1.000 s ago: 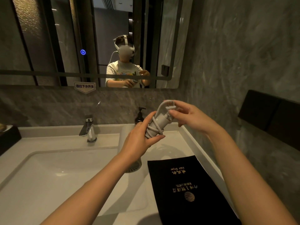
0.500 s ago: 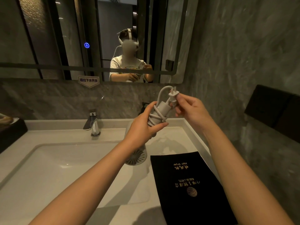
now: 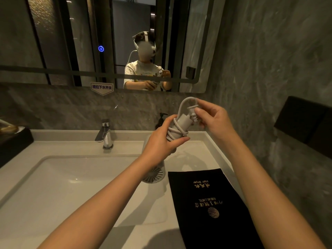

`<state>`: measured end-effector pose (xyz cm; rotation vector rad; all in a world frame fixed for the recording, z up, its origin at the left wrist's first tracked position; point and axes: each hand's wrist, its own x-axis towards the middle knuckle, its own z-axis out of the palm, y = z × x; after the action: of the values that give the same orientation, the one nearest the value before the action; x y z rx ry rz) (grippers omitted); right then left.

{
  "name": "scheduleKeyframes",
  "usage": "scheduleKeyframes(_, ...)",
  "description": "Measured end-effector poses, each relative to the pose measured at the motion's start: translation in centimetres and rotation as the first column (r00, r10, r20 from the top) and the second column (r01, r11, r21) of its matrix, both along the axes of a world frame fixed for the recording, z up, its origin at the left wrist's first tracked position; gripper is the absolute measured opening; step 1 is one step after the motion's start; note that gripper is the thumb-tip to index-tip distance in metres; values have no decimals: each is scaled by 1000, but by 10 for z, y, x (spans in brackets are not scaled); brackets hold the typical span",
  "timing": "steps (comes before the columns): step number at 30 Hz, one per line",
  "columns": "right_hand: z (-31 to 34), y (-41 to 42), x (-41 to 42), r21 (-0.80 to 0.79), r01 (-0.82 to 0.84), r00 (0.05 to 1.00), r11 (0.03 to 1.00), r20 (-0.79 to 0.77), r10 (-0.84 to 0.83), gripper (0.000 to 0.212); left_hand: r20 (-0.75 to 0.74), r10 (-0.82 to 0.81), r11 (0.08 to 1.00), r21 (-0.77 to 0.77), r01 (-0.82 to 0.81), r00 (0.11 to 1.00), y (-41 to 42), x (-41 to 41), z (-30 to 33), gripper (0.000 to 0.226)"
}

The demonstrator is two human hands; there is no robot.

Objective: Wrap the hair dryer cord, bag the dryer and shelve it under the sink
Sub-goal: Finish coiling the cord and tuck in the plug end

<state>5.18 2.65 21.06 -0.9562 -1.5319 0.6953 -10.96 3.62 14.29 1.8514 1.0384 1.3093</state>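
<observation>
My left hand grips the handle of a white hair dryer, held upside down above the counter so that its round grille end hangs below my wrist. The grey cord is wound several times around the handle. My right hand pinches the plug at the cord's end, beside the top of the handle, with a short loop of cord arching above. A flat black dryer bag with gold lettering lies on the counter to the lower right.
A white sink basin fills the left of the counter, with a chrome tap behind it. A dark soap pump bottle stands at the back wall. A black tray sits far left. Black wall panels project at right. A mirror hangs above.
Both hands have risen slightly with the dryer. My right hand has brought the plug from above the handle's end down close against its side, shortening the free loop of cord.
</observation>
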Motion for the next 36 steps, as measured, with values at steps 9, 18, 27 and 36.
scheduleKeyframes(9,8,8,3,-50,64,988,997,143,-57,26,-258,338,924,272,-267,905,-1,1,-5,75)
scheduleKeyframes(18,-1,9,6,-51,53,959,997,282,-37,21,-353,356,921,287,-262,865,-2,-9,-14,78)
scheduleKeyframes(27,-20,13,-3,42,93,976,995,195,-100,15,-284,275,951,223,-216,918,4,-10,-19,77)
scheduleKeyframes(36,-20,11,-4,52,-39,994,998,104,34,18,-275,216,968,184,-169,937,6,-9,-20,76)
